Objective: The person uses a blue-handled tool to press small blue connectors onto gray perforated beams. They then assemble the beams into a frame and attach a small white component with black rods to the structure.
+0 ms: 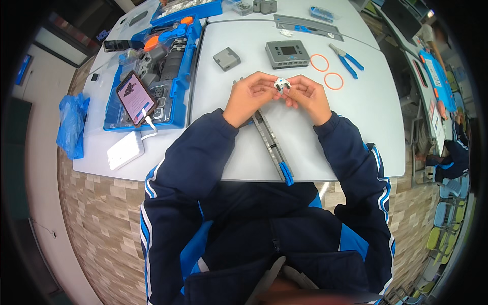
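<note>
Between my two hands, above the white table, is a small white plastic building piece [282, 84] with dark parts on its lower side. My left hand [251, 96] pinches it from the left, thumb and forefinger closed on it. From the other side my right hand [308, 97] grips the same piece with its fingertips. Under my hands lies a long grey beam assembly [269, 136] with a blue toothed part [286, 173] at its near end, by the table's front edge. Its far end is partly hidden by my left hand.
Beyond my hands are a grey controller [287, 54] with a screen, a grey block [226, 59], two orange rings [334, 81] and blue-handled pliers [347, 60]. At left, a blue parts box [179, 104] carries a phone [135, 98] cabled to a white power bank [125, 150].
</note>
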`<action>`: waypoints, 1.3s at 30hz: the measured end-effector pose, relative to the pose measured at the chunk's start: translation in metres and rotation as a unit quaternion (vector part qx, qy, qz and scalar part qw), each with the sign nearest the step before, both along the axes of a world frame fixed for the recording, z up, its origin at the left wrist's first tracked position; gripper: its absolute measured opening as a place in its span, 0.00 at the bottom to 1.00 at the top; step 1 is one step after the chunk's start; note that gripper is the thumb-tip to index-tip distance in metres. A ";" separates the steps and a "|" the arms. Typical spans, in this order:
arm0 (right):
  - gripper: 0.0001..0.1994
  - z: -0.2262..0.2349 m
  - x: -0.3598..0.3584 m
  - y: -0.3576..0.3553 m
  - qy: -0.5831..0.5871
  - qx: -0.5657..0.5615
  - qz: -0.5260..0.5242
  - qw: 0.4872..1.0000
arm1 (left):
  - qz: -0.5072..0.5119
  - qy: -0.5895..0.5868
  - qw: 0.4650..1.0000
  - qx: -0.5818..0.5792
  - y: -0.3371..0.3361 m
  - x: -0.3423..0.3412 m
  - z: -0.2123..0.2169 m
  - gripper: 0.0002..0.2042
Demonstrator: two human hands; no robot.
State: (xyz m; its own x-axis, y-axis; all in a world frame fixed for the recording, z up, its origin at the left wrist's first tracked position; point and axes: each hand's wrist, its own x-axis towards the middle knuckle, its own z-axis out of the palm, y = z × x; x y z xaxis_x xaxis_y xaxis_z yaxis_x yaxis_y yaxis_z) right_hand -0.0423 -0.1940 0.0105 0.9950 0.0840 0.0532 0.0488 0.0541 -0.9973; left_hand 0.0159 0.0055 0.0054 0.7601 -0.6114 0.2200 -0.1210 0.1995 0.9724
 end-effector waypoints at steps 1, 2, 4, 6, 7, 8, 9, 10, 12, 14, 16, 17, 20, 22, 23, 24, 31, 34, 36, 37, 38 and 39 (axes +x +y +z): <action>0.10 0.000 0.001 -0.002 0.007 0.008 -0.003 1.000 | -0.003 0.011 1.000 -0.011 0.000 0.001 0.001 0.12; 0.10 0.000 0.002 -0.003 0.022 0.013 -0.012 1.000 | -0.001 0.025 1.000 -0.016 0.001 0.002 0.001 0.12; 0.10 0.000 0.002 -0.005 0.019 0.012 0.001 1.000 | -0.001 0.052 0.999 -0.013 0.001 0.002 0.002 0.10; 0.09 0.002 0.001 -0.005 0.023 0.000 0.008 1.000 | 0.004 0.055 0.998 0.002 0.001 0.002 0.003 0.09; 0.09 0.003 0.000 -0.005 0.026 -0.010 0.012 1.000 | 0.007 0.044 0.999 0.013 0.001 0.001 0.003 0.08; 0.09 0.004 -0.001 -0.004 0.024 -0.018 0.015 0.999 | 0.008 0.025 1.000 0.017 0.002 0.001 0.003 0.08; 0.09 0.005 -0.002 -0.003 0.022 -0.019 0.017 0.999 | 0.011 0.030 0.999 0.029 0.002 0.001 0.003 0.07; 0.08 0.005 -0.003 -0.001 0.017 -0.020 0.018 1.000 | 0.012 0.029 0.999 0.032 0.002 0.002 0.003 0.07; 0.07 0.006 -0.004 0.001 0.005 -0.021 0.022 1.000 | 0.011 0.032 0.999 0.031 0.003 0.003 0.003 0.06; 0.06 0.006 -0.004 0.004 -0.004 -0.023 0.023 0.999 | 0.005 0.040 0.999 0.021 0.004 0.004 0.003 0.06; 0.06 0.006 -0.005 0.005 -0.017 -0.028 0.026 0.999 | -0.001 0.065 0.998 0.024 0.006 0.004 0.004 0.06; 0.06 0.005 -0.006 0.005 -0.023 -0.032 0.026 0.999 | -0.004 0.076 0.997 0.026 0.007 0.004 0.005 0.05; 0.06 0.004 -0.006 0.006 -0.033 -0.046 0.029 0.998 | -0.025 0.102 0.994 0.006 0.008 0.003 0.007 0.05; 0.06 0.004 -0.006 0.007 -0.038 -0.041 0.029 0.998 | -0.022 0.106 0.994 0.002 0.008 0.003 0.009 0.05; 0.06 0.004 -0.006 0.007 -0.042 -0.038 0.028 0.998 | -0.022 0.106 0.994 -0.002 0.008 0.003 0.010 0.05; 0.06 0.004 -0.007 0.007 -0.047 -0.047 0.029 0.997 | -0.023 0.109 0.994 0.007 0.008 0.003 0.010 0.05; 0.07 0.009 -0.013 0.009 -0.122 -0.161 0.009 0.979 | -0.045 0.113 0.992 0.029 0.010 0.002 0.012 0.04; 0.07 0.010 -0.015 0.010 -0.165 -0.202 -0.007 0.965 | -0.044 0.111 0.992 0.032 0.010 0.002 0.011 0.05; 0.07 0.010 -0.015 0.011 -0.175 -0.203 -0.010 0.963 | -0.040 0.105 0.993 0.029 0.010 0.002 0.010 0.05; 0.07 0.010 -0.015 0.012 -0.168 -0.209 -0.009 0.963 | -0.038 0.102 0.994 0.027 0.010 0.002 0.010 0.05; 0.07 0.009 -0.015 0.011 -0.162 -0.208 -0.008 0.965 | -0.037 0.102 0.994 0.030 0.010 0.002 0.010 0.05; 0.07 0.009 -0.015 0.011 -0.156 -0.199 -0.006 0.968 | -0.035 0.102 0.994 0.033 0.010 0.002 0.010 0.05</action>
